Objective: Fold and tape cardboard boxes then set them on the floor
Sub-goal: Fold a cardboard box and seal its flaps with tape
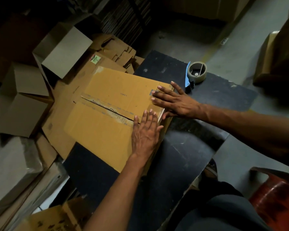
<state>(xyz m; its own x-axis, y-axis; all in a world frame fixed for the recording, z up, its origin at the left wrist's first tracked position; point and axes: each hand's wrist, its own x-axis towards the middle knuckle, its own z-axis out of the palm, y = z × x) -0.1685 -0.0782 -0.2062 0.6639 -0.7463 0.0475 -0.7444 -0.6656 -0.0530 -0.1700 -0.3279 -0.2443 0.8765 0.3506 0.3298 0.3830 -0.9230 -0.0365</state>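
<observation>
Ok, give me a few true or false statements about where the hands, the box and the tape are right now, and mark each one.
1. Both hands lie flat on the brown cardboard box. True: the left hand and the right hand press its top flaps with straight fingers.
2. The right hand holds the blue-handled tape dispenser. False: it sits untouched on the dark tabletop, beyond the right hand.
3. The box's centre seam is closed under fresh tape. False: a dark gap shows between the flaps, with only torn old tape along it.
4. Open grey-lined cardboard boxes stand to the left of the table. True.
</observation>
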